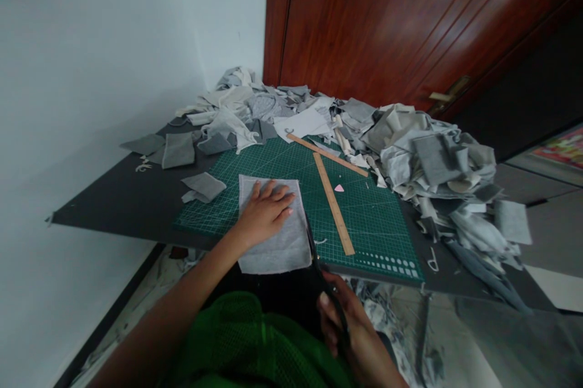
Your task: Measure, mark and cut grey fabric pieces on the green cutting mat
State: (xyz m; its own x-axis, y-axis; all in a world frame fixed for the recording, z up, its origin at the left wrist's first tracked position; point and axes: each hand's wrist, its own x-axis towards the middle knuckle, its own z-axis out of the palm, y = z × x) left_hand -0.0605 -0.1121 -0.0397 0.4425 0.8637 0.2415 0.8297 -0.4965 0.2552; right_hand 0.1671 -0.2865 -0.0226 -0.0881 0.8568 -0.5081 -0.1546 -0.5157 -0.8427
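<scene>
A light grey piece of fabric point(273, 251) lies over the front edge of a green cutting mat point(373, 218). My left hand point(266, 215) rests flat on it with the fingers spread. At the fabric's right edge is a pair of black scissors point(321, 275), its blades pointing away from me along that edge. My right hand point(341, 315) is wrapped around the scissors' handles, just off the table's front edge. A thin white scrap point(320, 241) lies on the mat to the right of the blades.
Two wooden rulers, one upright point(334, 206) and one slanted point(328, 155), lie on the mat. Grey fabric pieces are heaped at the back point(268, 105) and right point(432, 151). Several squares point(178, 150) lie on the dark table point(122, 194) at left. A wall and wooden door stand behind.
</scene>
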